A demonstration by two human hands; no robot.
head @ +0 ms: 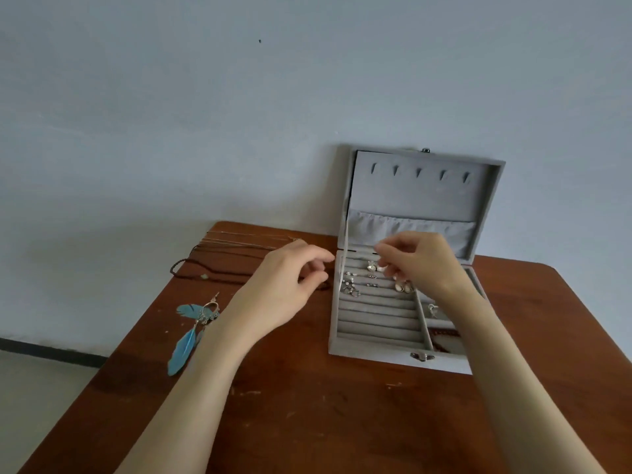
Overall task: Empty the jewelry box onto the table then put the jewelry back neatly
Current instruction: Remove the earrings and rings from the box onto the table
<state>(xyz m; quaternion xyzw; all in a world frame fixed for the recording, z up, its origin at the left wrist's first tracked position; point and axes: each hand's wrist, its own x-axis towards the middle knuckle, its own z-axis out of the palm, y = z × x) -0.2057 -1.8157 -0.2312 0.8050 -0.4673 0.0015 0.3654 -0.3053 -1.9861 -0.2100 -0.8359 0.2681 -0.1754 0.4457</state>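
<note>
Two bare hands of yours reached over a brown wooden counter [307, 422] toward an open grey jewelry box [376, 336], which sat at the far right of the counter with its lid [420, 196] standing upright against a pale wall [239, 97]. The lid's lining carried a row of five small hooks [419, 172] and a gathered pocket [410, 230] below them. The box's left section was filled with padded ring rolls [376, 316]; several small silver rings and earrings [371, 267] sat tucked in the upper rows, while the lower rows were bare. A narrow compartment on the right held a small silver piece [433, 309], and the compartment beneath it held something reddish [444, 333] that was too hidden to identify.

Your right hand [420, 261] hovered over the upper ring rolls, fingers curled downward, thumb and forefinger drawn together as if pinching; whether anything sat between them could not be told. Your left hand [284, 285] hung just left of the box, fingers loosely curled and holding nothing.

On the counter to the left lay a blue feather earring [186, 340], and farther back a dark braided cord necklace [191, 268] and thin chains [239, 239], well apart from the box.
</note>
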